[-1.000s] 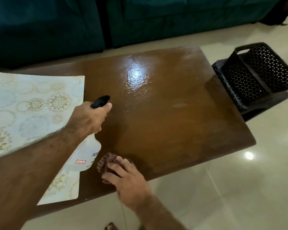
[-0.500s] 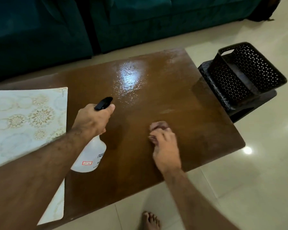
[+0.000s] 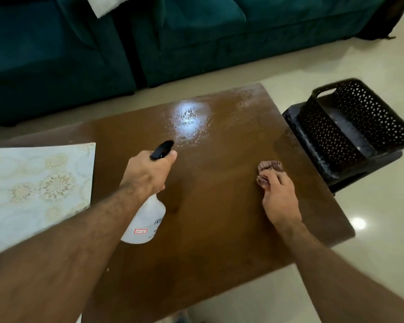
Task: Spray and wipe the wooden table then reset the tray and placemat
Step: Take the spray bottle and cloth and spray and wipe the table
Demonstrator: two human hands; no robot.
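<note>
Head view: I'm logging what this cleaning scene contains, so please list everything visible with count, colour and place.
table: one, brown wood, centre, wet sheen at far side
placemat: one, pale with gold floral circles, on the table's left end
spray bottle: one, white with black nozzle, in the left hand above the table
cloth: one, dark reddish, on the table under the right hand
basket: one, black, perforated, on a dark stand right of the table
sofa: teal, behind the table
floor: cream tiles
left hand: gripping the bottle
right hand: pressing the cloth
</note>
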